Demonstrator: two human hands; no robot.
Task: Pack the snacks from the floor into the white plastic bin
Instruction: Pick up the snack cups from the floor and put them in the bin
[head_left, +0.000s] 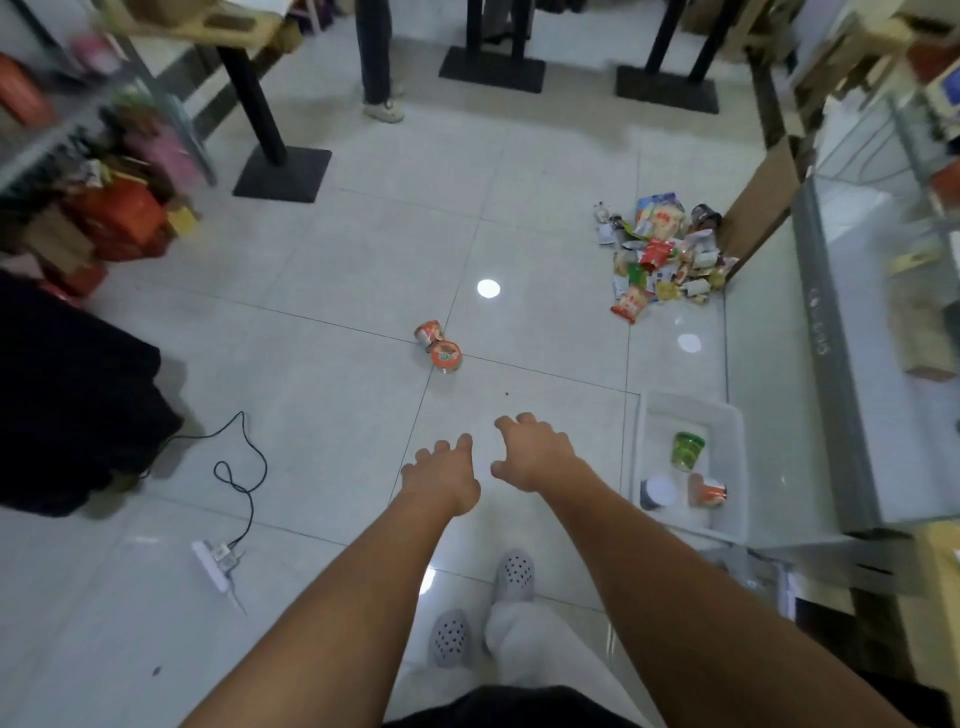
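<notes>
Holding nothing in the left grip (441, 475) or the right grip (535, 452): both half spread, fingers loosely bent, palms down, side by side over the floor (322, 415).

Just ahead of them, lying on their sides and touching each other, two orange snack cups (439, 345). Probably light and stiff-walled but easily dented, with round sides apt to roll on the glossy tile. Best taken across the body, thumb on one side and fingers on the other, one per grip, without squeezing hard near the lid end.

Further off to the right, against a leaning cardboard sheet (763, 208), a heap of snack packets (660, 260). Likely soft, crinkly, slippery and very light, with brittle contents. Better scooped in small handfuls or pinched by the sealed edges than crushed.

Close beside the right forearm, on the floor, the white plastic bin (735, 467). Already holding a green cup (688, 451), another orange cup (706, 491) and a dark tub with a white lid (658, 492), with plenty of room left. Judging from that and from the untouched heap, early in the job.

To the left, well apart from the snacks, a white power strip (213, 564). Worth stepping around.
</notes>
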